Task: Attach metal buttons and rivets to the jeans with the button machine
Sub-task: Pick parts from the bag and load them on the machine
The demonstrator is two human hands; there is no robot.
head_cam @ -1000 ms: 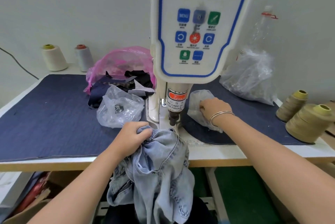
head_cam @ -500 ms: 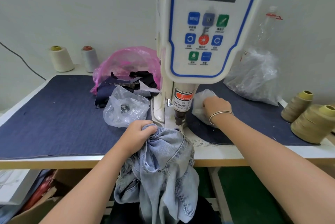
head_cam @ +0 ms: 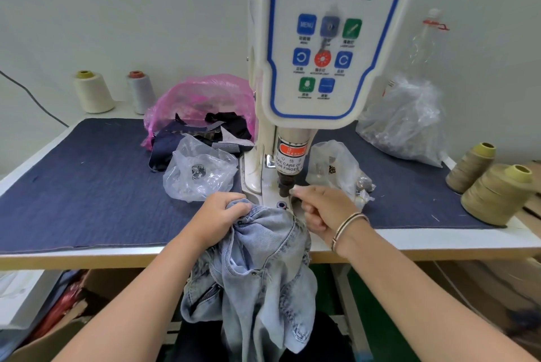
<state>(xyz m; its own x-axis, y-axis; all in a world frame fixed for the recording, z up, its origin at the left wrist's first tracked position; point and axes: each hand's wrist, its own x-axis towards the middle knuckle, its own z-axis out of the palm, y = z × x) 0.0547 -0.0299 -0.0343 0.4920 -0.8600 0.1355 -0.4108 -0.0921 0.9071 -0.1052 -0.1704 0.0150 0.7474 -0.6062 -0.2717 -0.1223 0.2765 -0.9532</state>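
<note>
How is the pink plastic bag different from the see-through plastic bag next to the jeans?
The pink plastic bag is tinted and sits farther back, stuffed with dark cloth scraps. The clear plastic bag left of the machine is colourless, lies nearer the light blue jeans, and holds a few small metal pieces. Both are crinkled and rest on the dark blue mat.
</note>
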